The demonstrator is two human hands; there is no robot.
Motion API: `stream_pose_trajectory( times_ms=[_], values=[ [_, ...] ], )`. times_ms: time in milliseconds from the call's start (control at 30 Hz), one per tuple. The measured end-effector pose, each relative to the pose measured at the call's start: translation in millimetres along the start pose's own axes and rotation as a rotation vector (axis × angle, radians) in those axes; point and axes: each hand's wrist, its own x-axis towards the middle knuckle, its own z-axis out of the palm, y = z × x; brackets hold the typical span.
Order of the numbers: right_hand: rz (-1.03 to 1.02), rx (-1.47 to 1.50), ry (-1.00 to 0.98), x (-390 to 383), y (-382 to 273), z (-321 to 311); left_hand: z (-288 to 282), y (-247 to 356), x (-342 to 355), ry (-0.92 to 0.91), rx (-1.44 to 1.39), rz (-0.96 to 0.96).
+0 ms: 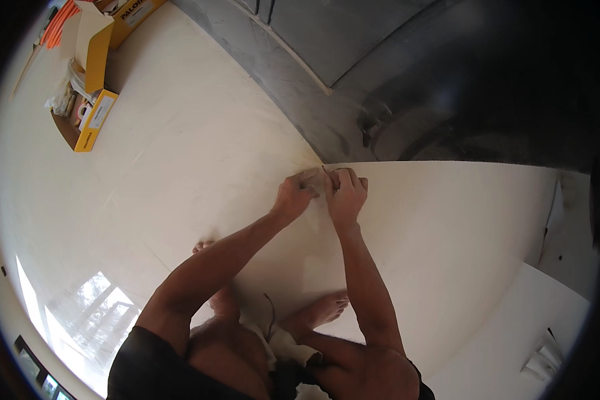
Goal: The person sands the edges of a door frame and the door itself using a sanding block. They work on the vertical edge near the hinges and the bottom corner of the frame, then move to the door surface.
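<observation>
My left hand (293,197) is at the corner where the pale surface (197,163) meets the dark grey surface (380,60), its fingers closed on a thin pale piece (308,177), perhaps cloth or paper, too indistinct to name surely. My right hand (345,199) is beside it with bent, closed fingers at the pale edge. A short, thin dark item (324,171) shows by its thumb; I cannot make out what it is or whether it is gripped. A whitish cloth (302,353) and a thin dark cord (271,308) lie between my bare legs.
An open yellow cardboard box (96,123) holding small items and bags lies at upper left, with another yellow box (127,20) and orange coiled tubing (57,27) behind it. My bare feet (323,309) rest on the pale surface. Pale crumpled pieces (543,360) lie at lower right.
</observation>
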Motion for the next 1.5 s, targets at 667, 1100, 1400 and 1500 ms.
stream_pose_trajectory(
  times_ms=[667,1100,1400,1500],
  values=[
    [-0.214,-0.204,0.028,13.3,15.7,7.8,17.2,14.1,14.3,-0.255,-0.542,-0.228],
    [-0.177,-0.015,0.240,26.6,-0.5,-59.7,12.3,29.5,-18.1,-0.255,-0.457,-0.201],
    [0.173,0.102,0.138,-29.6,8.5,-42.3,48.7,28.5,6.1,-0.303,-0.596,-0.201],
    [0.315,0.157,0.134,-31.9,10.1,-38.8,52.7,25.5,7.8,-0.363,-0.605,-0.121]
  ],
)
